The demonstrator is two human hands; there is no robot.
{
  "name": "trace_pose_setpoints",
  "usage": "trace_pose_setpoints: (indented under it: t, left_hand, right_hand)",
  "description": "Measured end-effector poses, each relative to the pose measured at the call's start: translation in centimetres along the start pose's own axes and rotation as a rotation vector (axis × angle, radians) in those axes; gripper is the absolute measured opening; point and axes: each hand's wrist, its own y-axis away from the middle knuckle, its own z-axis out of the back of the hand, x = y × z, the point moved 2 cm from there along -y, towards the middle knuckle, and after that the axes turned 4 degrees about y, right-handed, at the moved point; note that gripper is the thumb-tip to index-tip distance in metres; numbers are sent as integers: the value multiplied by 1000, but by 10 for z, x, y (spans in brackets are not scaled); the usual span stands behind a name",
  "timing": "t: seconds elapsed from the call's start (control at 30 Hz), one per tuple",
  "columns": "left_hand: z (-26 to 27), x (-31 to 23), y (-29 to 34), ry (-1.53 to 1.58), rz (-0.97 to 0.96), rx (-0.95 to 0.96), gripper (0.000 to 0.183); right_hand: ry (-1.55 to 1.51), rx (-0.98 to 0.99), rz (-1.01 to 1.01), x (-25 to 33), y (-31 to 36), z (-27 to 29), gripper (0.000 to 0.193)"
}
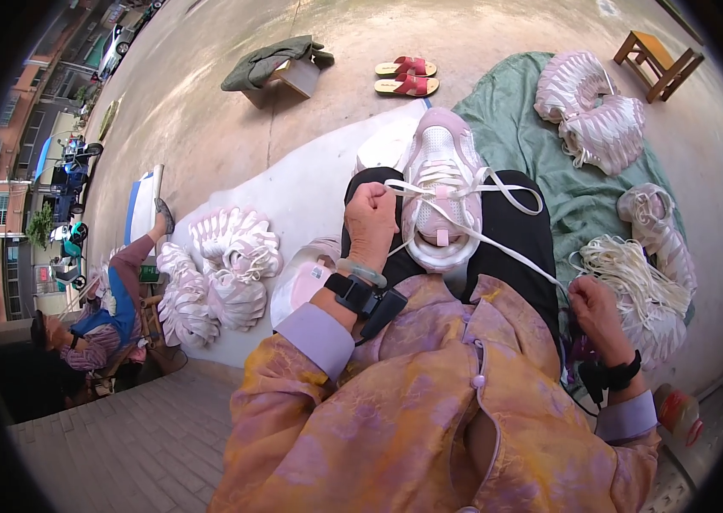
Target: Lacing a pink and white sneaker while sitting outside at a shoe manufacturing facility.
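Observation:
A white and pink sneaker rests on my lap, its tongue end toward me. White shoelace is threaded through its upper eyelets and runs out taut to the lower right. My right hand is closed at the far end of that strand, held out beside my right knee. My left hand is closed in a fist against the shoe's left side, where another length of lace meets the fingers. A loose loop of lace curves out to the right of the shoe.
Stacked sneakers lie on a white sheet at left and a green cloth at right. A bundle of white laces sits by my right hand. Beyond are red slippers, a wooden stool and a cloth-draped box. Another person sits at far left.

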Motion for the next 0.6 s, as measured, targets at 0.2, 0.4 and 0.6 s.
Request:
trace_pose_setpoints:
  t: [0.2,0.4,0.6]
  left_hand:
    - [-31,-32,30,-345,-695,112,13]
    - [-66,-10,19,-573,-742,221,9]
    - [-67,0,13,-591,-575,223,12]
  right_hand:
    - [-41,-343,424,79,-75,-20,18]
    - [142,-279,471,128,-109,-79,30]
    - [156,-241,402,116,-108,-88,30]
